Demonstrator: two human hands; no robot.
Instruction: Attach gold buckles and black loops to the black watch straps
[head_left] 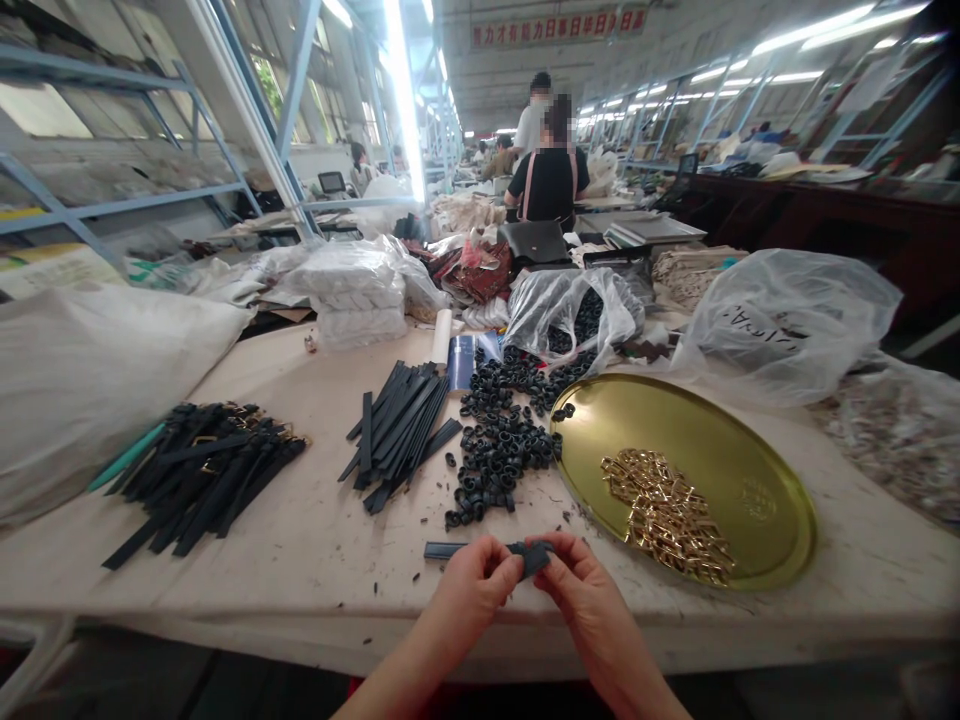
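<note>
A dark strap [444,550] runs sideways near the table's front edge, its free end sticking out to the left. My left hand [476,580] is closed around its middle. At the strap's right end, where it looks folded over, my right hand [581,580] pinches it between thumb and fingers. Just beyond my hands lies a pile of small black loops [499,460]. Gold buckles [667,510] are heaped on a round gold tray [772,460] at the right. Whether a buckle or loop is between my fingers is hidden.
Flat dark straps [401,425] lie left of the loops. Farther left is a stack of straps with buckles [214,465]. Clear plastic bags [574,310] and a blue box [461,362] stand behind. People [546,185] are in the background.
</note>
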